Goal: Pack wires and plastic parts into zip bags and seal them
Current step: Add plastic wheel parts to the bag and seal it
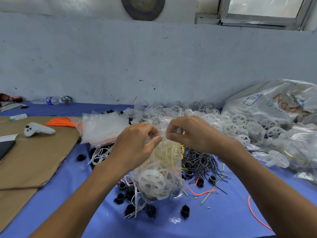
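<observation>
A clear zip bag (164, 162) hangs upright above the blue table, holding yellow wires and a white plastic wheel (151, 182) at its bottom. My left hand (137, 143) pinches the bag's top edge from the left. My right hand (190, 133) pinches the same edge from the right, fingertips almost meeting. Loose black caps (120, 198), white wires (99, 154) and black wires (200, 160) lie on the cloth under and around the bag.
A stack of empty zip bags (103, 127) lies left of the hands beside orange wires (61, 122). White wheels (240, 126) are heaped at right before a large sack (274, 103). Cardboard (34, 155) with a controller (37, 129) covers the left.
</observation>
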A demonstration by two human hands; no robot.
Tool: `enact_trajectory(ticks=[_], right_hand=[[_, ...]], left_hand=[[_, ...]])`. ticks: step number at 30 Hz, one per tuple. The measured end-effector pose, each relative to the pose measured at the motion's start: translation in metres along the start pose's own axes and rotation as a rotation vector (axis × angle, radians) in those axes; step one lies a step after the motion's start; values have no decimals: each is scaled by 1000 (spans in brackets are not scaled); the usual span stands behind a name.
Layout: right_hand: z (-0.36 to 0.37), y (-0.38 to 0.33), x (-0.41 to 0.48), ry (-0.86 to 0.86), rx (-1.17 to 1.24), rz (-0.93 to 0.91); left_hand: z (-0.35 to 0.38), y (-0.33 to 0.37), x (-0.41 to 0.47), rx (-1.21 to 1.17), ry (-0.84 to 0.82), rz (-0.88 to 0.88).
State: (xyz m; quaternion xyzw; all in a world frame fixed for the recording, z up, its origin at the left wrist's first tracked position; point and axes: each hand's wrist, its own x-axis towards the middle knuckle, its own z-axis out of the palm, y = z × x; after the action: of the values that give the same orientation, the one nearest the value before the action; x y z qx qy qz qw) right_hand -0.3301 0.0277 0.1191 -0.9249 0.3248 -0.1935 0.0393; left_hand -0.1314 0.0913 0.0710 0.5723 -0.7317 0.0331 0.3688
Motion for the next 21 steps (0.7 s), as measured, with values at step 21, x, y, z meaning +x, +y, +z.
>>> enact_trajectory(ticks=[21], right_hand=[[-3, 39, -23, 121, 253, 131]], left_hand=[[-14, -40, -14, 21, -101, -11]])
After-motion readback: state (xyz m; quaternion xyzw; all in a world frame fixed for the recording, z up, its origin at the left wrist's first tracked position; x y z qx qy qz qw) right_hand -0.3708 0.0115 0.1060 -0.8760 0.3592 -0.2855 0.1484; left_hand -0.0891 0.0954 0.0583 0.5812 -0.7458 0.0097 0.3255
